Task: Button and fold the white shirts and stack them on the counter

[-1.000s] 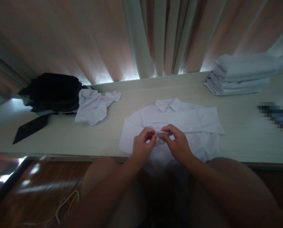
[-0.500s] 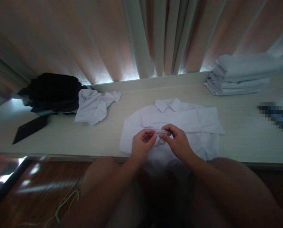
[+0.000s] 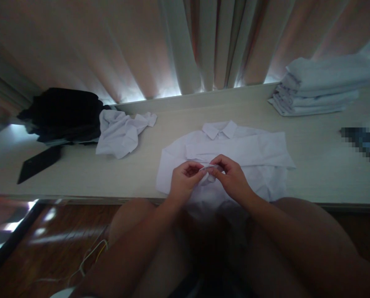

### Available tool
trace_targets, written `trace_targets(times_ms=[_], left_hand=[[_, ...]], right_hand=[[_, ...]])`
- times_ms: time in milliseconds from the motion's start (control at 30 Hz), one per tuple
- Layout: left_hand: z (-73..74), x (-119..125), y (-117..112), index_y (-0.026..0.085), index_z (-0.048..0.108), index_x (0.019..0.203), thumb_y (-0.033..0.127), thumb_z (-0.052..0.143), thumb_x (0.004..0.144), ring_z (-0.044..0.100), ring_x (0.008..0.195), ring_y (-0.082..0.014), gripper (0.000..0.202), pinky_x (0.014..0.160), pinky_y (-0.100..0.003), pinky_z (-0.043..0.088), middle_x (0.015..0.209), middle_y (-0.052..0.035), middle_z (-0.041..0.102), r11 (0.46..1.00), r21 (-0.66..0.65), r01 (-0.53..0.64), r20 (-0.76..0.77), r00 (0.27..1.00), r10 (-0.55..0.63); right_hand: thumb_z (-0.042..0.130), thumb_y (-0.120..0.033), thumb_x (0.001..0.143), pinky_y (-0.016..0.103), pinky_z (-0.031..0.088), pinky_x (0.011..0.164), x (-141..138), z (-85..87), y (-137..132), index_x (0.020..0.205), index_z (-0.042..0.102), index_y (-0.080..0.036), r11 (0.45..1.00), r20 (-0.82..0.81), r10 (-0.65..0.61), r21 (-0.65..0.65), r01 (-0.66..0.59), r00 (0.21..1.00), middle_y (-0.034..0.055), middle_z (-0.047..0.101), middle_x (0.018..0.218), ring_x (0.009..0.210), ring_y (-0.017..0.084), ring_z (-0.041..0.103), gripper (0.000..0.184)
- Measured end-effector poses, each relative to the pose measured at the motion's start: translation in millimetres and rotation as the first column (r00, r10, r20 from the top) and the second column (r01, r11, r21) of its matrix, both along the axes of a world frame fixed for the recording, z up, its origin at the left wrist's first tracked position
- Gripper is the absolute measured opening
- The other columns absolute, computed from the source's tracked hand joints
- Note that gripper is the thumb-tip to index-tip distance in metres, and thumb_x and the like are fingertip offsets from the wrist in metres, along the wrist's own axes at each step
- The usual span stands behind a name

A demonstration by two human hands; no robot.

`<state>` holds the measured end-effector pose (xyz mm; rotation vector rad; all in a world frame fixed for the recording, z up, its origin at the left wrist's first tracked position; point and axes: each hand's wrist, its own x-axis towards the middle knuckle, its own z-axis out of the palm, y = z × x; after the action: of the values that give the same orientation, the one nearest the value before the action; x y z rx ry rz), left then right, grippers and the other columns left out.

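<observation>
A white collared shirt (image 3: 178,151) lies on the pale table in front of me, its collar pointing away. One sleeve is folded across the chest, and the lower part hangs over the near edge towards my lap. My left hand (image 3: 186,178) pinches a bit of the shirt's white cloth between thumb and fingers. Close beside it, my right hand (image 3: 230,174) pinches the same raised bit from the other side. The cloth between the fingertips looks like a cuff or edge; which one I cannot tell.
At the back left sits a pile of black clothes (image 3: 67,114), with a crumpled white garment (image 3: 119,134) against it. A flat black object (image 3: 39,164) lies nearer. Folded white clothes (image 3: 321,89) are stacked at the back right, near a blurred-out dark item (image 3: 363,142). Curtains (image 3: 135,49) hang behind.
The view has tilted down slightly, so everything sits a little higher or lower in frame. Both hands keep hold of the cloth, whose pinched edge has turned a little between the fingertips.
</observation>
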<state>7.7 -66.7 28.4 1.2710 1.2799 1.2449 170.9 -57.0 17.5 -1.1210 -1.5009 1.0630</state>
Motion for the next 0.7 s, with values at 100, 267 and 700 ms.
trace_targets(times_ms=[100,267,700], left_hand=[[-2.4,-1,-1,0.016,0.07,0.074,0.025,0.079,0.071,0.067,0.071,-0.0153,0.013,0.066,-0.025,0.055,0.076,-0.0039,0.072,0.997,0.08,0.005,-0.059,0.998,-0.001],[-8.5,-2,-2,0.018,0.069,0.083,0.027,0.075,0.077,0.068,0.08,-0.0151,0.012,0.068,-0.024,0.057,0.085,-0.004,0.072,0.983,0.185,0.008,-0.092,0.996,0.009],[-13.4,2,0,0.017,0.071,0.083,0.03,0.074,0.078,0.067,0.074,-0.0152,0.014,0.067,-0.025,0.055,0.083,-0.0044,0.074,0.984,0.174,-0.04,-0.112,0.992,0.06]], right_hand=[[0.067,-0.025,0.083,0.027,0.039,0.068,-1,2.0,-3,0.082,0.062,-0.021,1.0,0.033,-0.016,0.028,0.015,0.999,-0.0029,0.059,0.075,0.071,0.013,0.051,0.007],[0.067,-0.027,0.083,0.027,0.038,0.068,-3,2.7,-3,0.086,0.063,-0.021,0.999,0.05,-0.024,0.031,0.022,0.998,-0.0029,0.06,0.077,0.07,0.013,0.051,0.008],[0.067,-0.024,0.085,0.032,0.044,0.082,-2,2.2,0,0.086,0.063,-0.021,0.972,0.114,-0.085,0.228,0.057,0.99,0.0026,0.056,0.093,0.09,0.018,0.055,0.005]])
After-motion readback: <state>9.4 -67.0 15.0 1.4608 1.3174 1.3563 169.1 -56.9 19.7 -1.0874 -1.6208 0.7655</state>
